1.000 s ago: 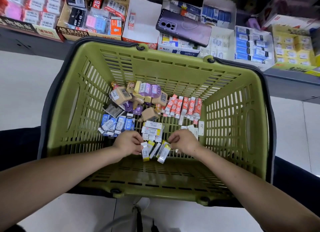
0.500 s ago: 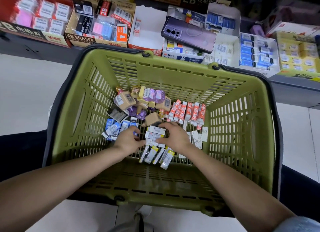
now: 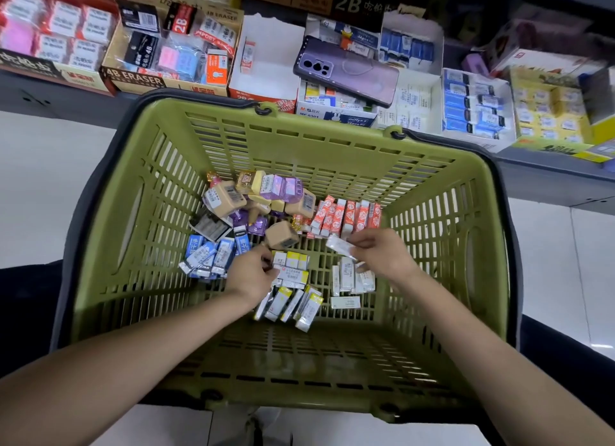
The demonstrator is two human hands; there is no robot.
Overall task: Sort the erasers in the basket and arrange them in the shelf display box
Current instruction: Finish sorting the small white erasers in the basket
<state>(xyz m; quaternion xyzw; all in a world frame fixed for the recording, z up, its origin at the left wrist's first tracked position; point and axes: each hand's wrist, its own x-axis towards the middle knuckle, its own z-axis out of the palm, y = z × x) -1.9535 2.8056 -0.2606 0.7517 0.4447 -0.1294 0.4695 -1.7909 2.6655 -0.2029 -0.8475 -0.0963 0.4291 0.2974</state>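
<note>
Both forearms enter from the bottom edge and reach over the near rim of the green basket (image 3: 299,359), which sits on pale floor (image 3: 36,186). Nearest on the basket bottom is a fan of yellow-ended erasers (image 3: 289,307) lying side by side, with a lone white one (image 3: 345,302) just to their right. Left hand (image 3: 251,274): fingers curled, tips against the left end of a yellow-white stack (image 3: 293,262); whether it pinches or only touches, cannot tell. Right hand (image 3: 382,254): thumb and fingers pinch a white eraser (image 3: 339,246), which is tilted and blurred above a white pile (image 3: 351,274) standing on edge. Left of the left hand is a cluster of blue erasers (image 3: 208,254), touching one another. Farther in, a tan block (image 3: 282,234) lies near the centre and a black eraser (image 3: 211,226) to the left. A row of red-white erasers (image 3: 346,216) leans along the far right, and a heap of tan and purple ones (image 3: 266,192) sits against the far wall. Beyond the basket is a shelf of display boxes: the 4B box (image 3: 139,79) on the left, a nearly bare white box (image 3: 269,46) holding one eraser, a blue-filled box (image 3: 476,109) and a yellow box (image 3: 549,113). A purple phone (image 3: 346,71) rests across the middle boxes.
</note>
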